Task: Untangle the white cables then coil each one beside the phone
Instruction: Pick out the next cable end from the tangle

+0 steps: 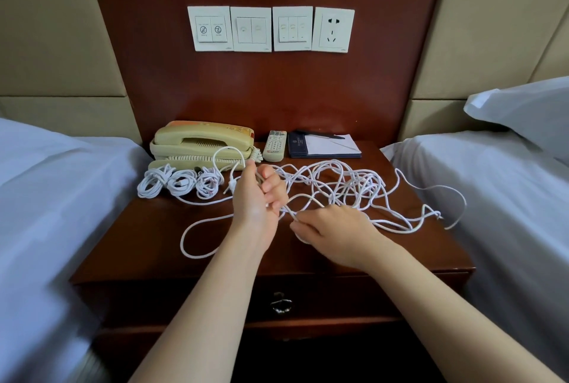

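A cream phone [201, 145] stands at the back left of the wooden nightstand [234, 262]. Three coiled white cables [180, 182] lie in a row in front of it. A tangle of white cables [348, 188] spreads over the right half of the top. My left hand [261, 195] is raised at the centre and grips a white cable; a loop of it arches over toward the phone. My right hand [332, 232] rests low just right of it and pinches a strand of the tangle at its fingertips. One loose strand [197, 241] curves over the front left.
A remote control [275, 145] and a notepad with a pen [324, 145] lie at the back right of the phone. Beds with white sheets [46, 198] flank the nightstand on both sides. Wall switches and a socket [271, 28] sit above.
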